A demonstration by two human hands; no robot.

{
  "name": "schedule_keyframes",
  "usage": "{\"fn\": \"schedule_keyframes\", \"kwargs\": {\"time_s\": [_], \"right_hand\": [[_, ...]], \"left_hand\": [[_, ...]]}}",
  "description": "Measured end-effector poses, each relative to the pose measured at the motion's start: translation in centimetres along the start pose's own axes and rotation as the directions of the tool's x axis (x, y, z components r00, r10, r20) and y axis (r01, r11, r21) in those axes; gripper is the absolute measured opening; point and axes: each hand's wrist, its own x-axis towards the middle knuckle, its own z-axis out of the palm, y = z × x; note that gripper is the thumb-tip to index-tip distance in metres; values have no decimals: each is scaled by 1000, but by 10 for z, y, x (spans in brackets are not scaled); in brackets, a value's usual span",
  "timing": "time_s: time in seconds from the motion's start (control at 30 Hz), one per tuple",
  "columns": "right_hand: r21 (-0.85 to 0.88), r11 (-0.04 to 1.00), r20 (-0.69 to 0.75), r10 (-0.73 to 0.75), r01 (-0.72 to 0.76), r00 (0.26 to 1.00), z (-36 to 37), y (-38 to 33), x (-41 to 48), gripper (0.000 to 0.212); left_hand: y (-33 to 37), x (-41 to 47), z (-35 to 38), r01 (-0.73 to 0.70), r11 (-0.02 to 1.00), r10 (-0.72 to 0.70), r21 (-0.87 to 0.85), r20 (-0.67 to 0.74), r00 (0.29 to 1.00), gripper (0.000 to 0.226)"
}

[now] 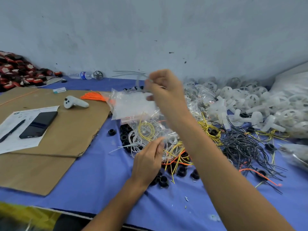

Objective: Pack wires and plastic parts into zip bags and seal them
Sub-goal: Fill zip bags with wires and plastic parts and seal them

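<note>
Left hand (147, 161) pinches bag (154, 130) at edge; right hand (165, 90) grips white wires (128, 72). Bag judged limp, slippery: hold by mouth.

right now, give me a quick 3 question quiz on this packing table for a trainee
1. True or false: the phone lies on a sheet of paper on top of the cardboard.
2. What does the raised right hand hold? A) pale wires B) a pen C) a water bottle
3. Fill in the blank: the left hand pinches the edge of a clear bag that holds a coil of ____ wire.

Key: 1 true; 2 A; 3 yellow.
</note>
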Motion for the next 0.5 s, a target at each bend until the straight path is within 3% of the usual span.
{"fn": "schedule_keyframes", "kwargs": {"time_s": [0.07,0.2,0.27,0.4,0.5], "right_hand": [[71,997,16,19,-20,1000,-49,-3,-34,21],[-151,962,7,229,-225,973,-128,28,-116,11],[-186,923,-31,339,-338,940,-145,50,-134,16],[-109,893,-63,431,-436,900,-134,78,-125,18],[35,860,52,507,-509,861,-97,94,-104,21]], "left_hand": [[-2,1,2,-5,1000,5,13,0,1000,31],[-7,1,5,-24,1000,24,10,-8,1000,26],[-7,1,4,-36,999,36,3,-10,999,25],[-4,2,3,-104,994,105,35,-26,994,26],[-2,2,2,-126,991,128,46,-37,991,28]]}}
